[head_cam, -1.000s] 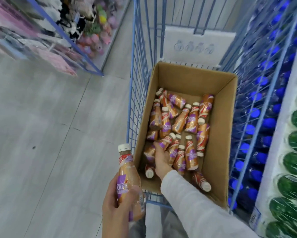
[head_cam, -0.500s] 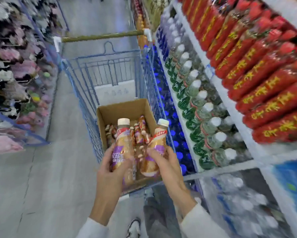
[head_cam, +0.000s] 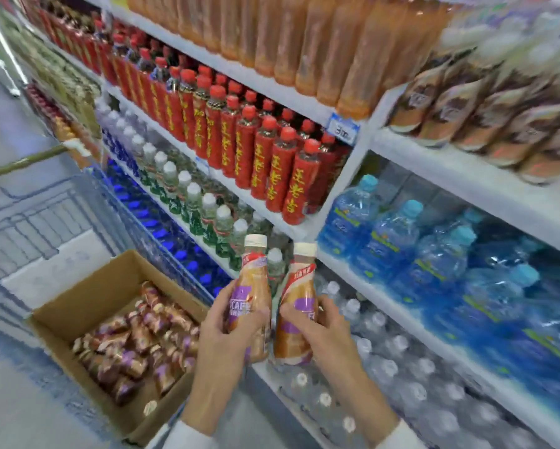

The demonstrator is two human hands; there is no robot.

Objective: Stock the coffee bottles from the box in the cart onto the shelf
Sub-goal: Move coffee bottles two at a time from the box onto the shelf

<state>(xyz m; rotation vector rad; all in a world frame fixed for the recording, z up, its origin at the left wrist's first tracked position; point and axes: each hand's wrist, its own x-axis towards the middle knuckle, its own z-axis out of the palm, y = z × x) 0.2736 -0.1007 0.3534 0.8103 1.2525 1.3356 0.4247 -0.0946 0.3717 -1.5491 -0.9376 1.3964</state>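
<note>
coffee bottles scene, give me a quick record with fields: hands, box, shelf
left hand: left hand grips one upright coffee bottle
right hand: right hand grips a second coffee bottle, upright, close beside the first
box: cardboard box in the blue wire cart, many coffee bottles lying loose inside
shelf: shelf ahead with red-capped bottles and blue water bottles
stage: both bottles held in front of the shelves, not yet placed

Shelf bottles [head_cam: 485, 115] upper right blurred, box [head_cam: 77, 306] contents smeared
</note>
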